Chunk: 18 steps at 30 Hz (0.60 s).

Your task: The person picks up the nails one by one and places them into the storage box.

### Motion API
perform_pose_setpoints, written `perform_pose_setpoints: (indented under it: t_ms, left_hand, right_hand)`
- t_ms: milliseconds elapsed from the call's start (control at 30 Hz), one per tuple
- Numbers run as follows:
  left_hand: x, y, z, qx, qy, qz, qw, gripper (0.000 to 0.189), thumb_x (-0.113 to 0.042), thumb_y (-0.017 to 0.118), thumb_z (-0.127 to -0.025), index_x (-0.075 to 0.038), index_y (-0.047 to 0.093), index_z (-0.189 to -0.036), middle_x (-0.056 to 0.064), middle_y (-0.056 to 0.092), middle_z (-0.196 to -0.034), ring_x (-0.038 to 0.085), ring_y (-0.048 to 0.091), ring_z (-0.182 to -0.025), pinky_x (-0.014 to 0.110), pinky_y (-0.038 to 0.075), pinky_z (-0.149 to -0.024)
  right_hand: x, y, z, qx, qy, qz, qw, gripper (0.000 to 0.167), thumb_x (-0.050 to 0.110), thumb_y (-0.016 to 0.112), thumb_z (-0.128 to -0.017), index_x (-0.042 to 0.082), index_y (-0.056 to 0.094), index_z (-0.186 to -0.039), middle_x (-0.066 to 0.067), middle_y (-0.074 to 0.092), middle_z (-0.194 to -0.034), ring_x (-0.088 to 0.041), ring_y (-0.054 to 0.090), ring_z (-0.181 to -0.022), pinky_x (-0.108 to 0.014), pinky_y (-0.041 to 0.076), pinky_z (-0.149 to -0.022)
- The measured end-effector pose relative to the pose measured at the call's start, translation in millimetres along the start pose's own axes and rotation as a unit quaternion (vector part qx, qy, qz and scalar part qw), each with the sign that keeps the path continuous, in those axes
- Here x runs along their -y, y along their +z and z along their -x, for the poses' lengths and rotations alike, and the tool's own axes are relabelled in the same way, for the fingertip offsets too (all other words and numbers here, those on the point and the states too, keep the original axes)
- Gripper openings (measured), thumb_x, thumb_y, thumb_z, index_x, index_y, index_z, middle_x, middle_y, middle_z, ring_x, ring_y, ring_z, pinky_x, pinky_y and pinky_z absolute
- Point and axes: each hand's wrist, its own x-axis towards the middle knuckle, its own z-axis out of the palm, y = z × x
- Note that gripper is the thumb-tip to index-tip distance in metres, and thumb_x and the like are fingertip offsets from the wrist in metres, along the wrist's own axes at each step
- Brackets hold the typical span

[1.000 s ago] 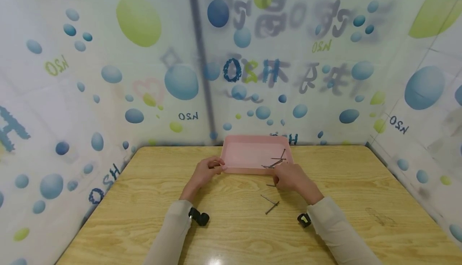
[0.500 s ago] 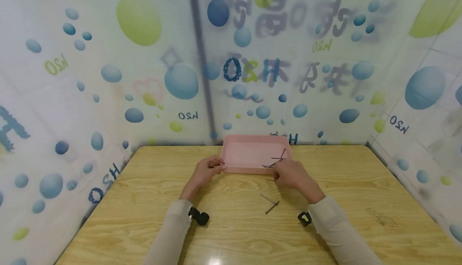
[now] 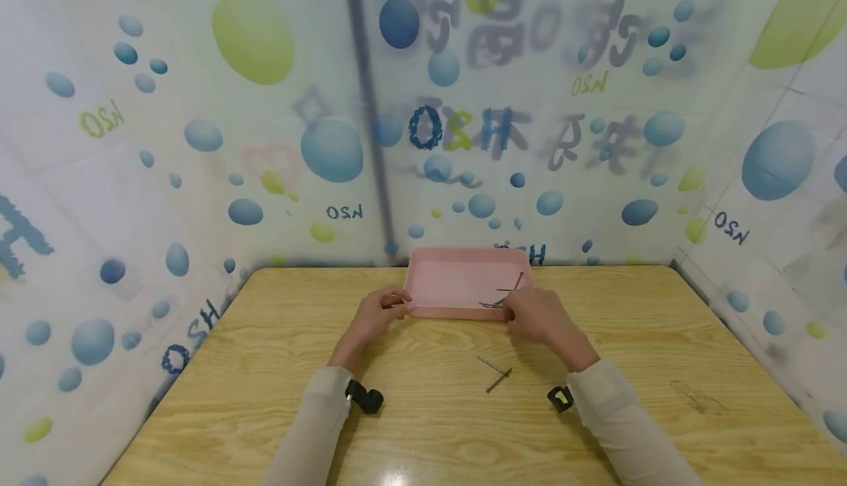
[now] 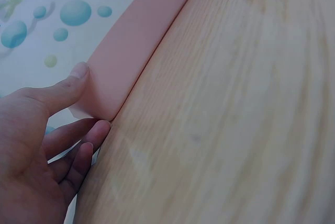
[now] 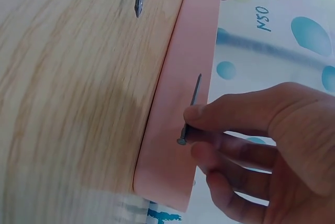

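Note:
A shallow pink tray stands at the back of the table. At its left front corner is my left hand; in the left wrist view the thumb presses the tray wall and the other fingers curl by the lower corner. My right hand is over the tray's right front edge. In the right wrist view it pinches a nail between thumb and fingertips, in front of the tray's wall. Several nails lie in the tray's right end, partly hidden by the hand. Two nails lie touching on the table.
The wood-grain table reaches back to a printed curtain with bubbles and lettering, close behind the tray. Similar sheets hang at both sides. A small black device is strapped at the left wrist, another at the right.
A nail that showed below my right hand a second ago is gone from that spot on the table. The right hand has risen slightly towards the tray. My left hand stays put.

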Motion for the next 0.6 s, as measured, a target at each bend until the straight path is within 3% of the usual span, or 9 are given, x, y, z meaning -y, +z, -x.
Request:
perform_pose_setpoints:
  t_ms: [167,400,600]
  left_hand:
    - [0.7,-0.2,-0.2,0.001,0.011,0.001,0.9999,0.017,-0.025,0.073,-0.098,-0.013,0.071,-0.110,0.007,0.076,-0.105,0.017,0.066,-0.086,0.030,0.052,-0.080]
    - [1.0,0.2,-0.9,0.000,0.010,0.012,0.9999,0.016,-0.024,0.074,-0.097,-0.013,0.073,-0.109,0.008,0.076,-0.104,0.019,0.066,-0.086,0.031,0.051,-0.080]
    - [0.0,0.9,0.1,-0.007,0.011,0.015,0.9998,0.019,-0.025,0.075,-0.096,-0.011,0.073,-0.109,0.010,0.077,-0.104,0.022,0.067,-0.086,0.033,0.051,-0.079]
  right_hand:
    - [-0.6,-1.9,0.2,-0.025,-0.005,0.002,0.9997,0.033,0.007,0.070,-0.091,0.018,0.060,-0.062,0.006,0.041,-0.057,-0.012,0.034,-0.054,-0.030,0.028,-0.053]
    - [-0.3,-5.1,0.0,-0.059,0.006,0.022,0.9980,0.021,0.013,0.074,-0.092,0.017,0.072,-0.072,0.006,0.058,-0.062,-0.011,0.043,-0.055,-0.028,0.033,-0.053]
    - [-4.9,-2.7,-1.6,-0.081,0.027,0.022,0.9961,0.019,0.015,0.074,-0.093,0.016,0.071,-0.074,0.004,0.061,-0.067,-0.012,0.047,-0.057,-0.028,0.035,-0.051]
